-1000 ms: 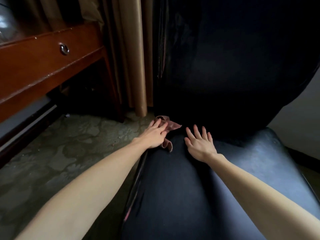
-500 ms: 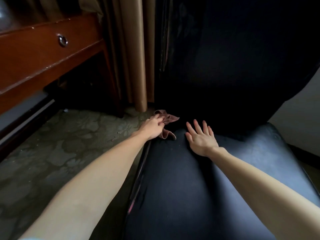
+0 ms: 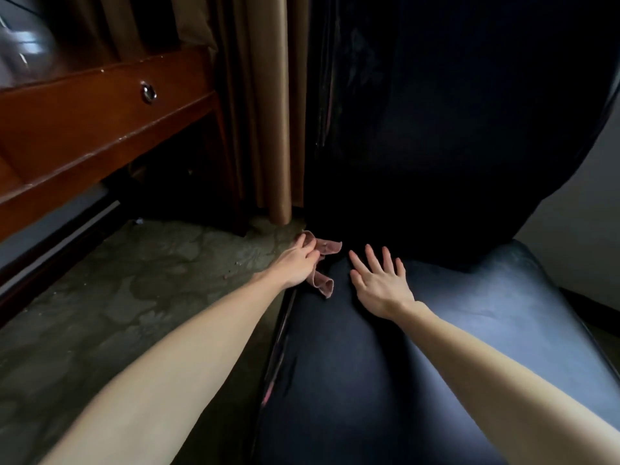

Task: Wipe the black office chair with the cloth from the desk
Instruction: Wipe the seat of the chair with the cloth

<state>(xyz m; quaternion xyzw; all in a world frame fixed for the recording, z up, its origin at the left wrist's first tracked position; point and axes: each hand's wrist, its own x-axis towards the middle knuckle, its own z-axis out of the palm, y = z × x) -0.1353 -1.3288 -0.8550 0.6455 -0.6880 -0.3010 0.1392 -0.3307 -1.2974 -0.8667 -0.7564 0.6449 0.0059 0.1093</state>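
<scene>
— At the back left corner of the seat (image 3: 369, 380), that is where your cloth (image 3: 326, 247) lies: a small pinkish rag, bunched up, with one fold trailing toward you across the black upholstery.

— And my left hand?

— Your left hand (image 3: 297, 263) is on top of the cloth, with the fingers bent over the bunch and gripping it, right at the seat's left edge.

— The right one?

— Your right hand (image 3: 379, 283) lies flat on the seat just beside the cloth. Its fingers are straight and spread, and it holds nothing. The two hands are near each other but apart.

— What is around me?

— Straight ahead the backrest (image 3: 453, 129) rises, dark and tall. Its foot is in deep shadow, so you cannot make out where it joins the seat. Just left of it a tan curtain (image 3: 268, 112) hangs down to the patterned carpet (image 3: 134, 280). Further left stands the wooden desk (image 3: 84, 129), with a round metal drawer pull (image 3: 148, 92) on its front. At the far right a pale wall (image 3: 587, 213) shows behind the chair.

— Anything in the way?

— Only you. Your right hand covers the seat next to the cloth, toward the middle, and both forearms reach over the front part of the seat.
</scene>
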